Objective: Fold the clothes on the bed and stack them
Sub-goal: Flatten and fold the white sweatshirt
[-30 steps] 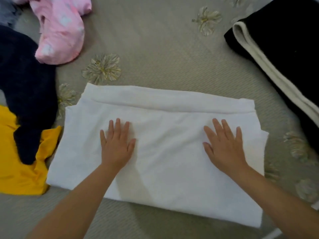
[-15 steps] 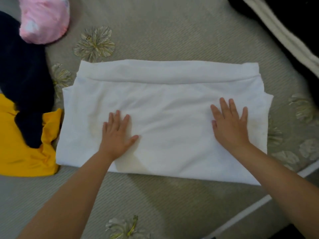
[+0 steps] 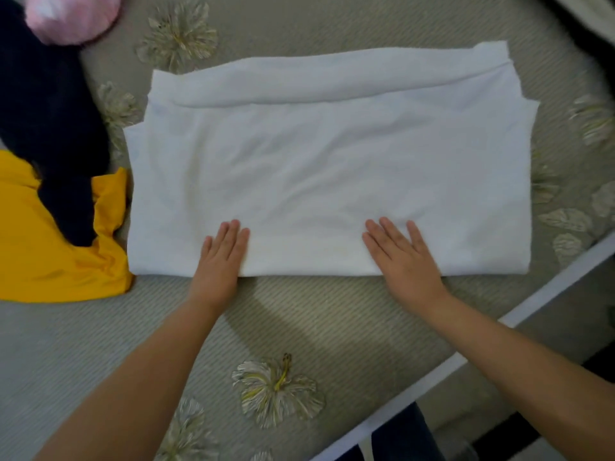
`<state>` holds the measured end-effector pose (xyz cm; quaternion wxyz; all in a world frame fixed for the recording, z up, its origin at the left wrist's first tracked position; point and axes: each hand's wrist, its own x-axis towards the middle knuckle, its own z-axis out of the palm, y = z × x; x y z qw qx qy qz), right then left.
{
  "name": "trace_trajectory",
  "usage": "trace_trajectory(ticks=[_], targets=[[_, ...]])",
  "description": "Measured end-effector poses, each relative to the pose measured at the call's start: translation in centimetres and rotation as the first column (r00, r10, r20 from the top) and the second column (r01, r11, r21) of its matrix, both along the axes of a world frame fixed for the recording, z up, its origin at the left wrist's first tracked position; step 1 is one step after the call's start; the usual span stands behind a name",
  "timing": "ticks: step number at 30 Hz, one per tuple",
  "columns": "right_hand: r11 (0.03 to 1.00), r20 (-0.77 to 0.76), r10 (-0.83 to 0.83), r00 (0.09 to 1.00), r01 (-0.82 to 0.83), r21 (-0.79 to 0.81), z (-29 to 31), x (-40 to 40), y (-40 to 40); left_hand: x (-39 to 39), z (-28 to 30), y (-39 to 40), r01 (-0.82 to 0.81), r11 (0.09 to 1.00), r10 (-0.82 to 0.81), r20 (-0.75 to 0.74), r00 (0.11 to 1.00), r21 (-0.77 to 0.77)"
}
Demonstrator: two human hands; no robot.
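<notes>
A white garment (image 3: pixel 332 168) lies folded into a wide rectangle in the middle of the grey flowered bed (image 3: pixel 166 327). My left hand (image 3: pixel 221 257) lies flat on its near edge, left of centre, fingers straight. My right hand (image 3: pixel 404 254) lies flat on the same edge, right of centre, fingers spread. Neither hand grips the cloth.
At the left lie a yellow garment (image 3: pixel 43 254), a dark navy garment (image 3: pixel 46 121) across it, and a pink garment (image 3: pixel 73 15) at the top left corner. A black blanket with a cream border (image 3: pixel 589 18) shows at the top right. The bed's edge (image 3: pixel 499 331) runs diagonally at the lower right.
Both hands have slid back over the white garment from its middle to its near edge. The view has tilted down, so more of the bed's near part and edge shows.
</notes>
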<state>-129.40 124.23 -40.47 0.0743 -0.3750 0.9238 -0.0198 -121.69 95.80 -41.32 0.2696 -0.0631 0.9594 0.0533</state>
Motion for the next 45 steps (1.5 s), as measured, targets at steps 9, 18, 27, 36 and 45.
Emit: trace_trajectory(ticks=[9, 18, 27, 36, 45], targets=[[0.994, 0.016, -0.032, 0.999, 0.030, 0.109, 2.1, 1.3, 9.3, 5.1, 4.0, 11.5, 0.007, 0.997, -0.029, 0.311, 0.950, 0.073], [0.916, 0.437, -0.384, 0.813, 0.394, 0.072, 5.6, -5.0, 16.6, -7.4, 7.1, 20.6, 0.340, 0.937, -0.344, 0.340, 0.875, 0.074], [0.363, 0.603, -0.769, 0.212, 0.921, 0.138, 2.7, -11.1, 20.0, -27.4, 5.6, 31.9, 0.549, 0.836, -0.546, -0.120, 0.829, -0.011], [0.437, 0.399, -0.844, 0.357, 0.890, 0.128, 4.3, -10.6, 19.2, -33.0, 4.0, 35.3, 0.660, 0.750, -0.661, -0.023, 0.750, -0.046], [0.548, 0.190, -0.794, 0.578, 0.815, -0.188, 10.9, -3.7, 9.7, -26.5, 10.0, 22.0, 0.778, 0.610, -0.622, -0.699, 0.353, -0.150]])
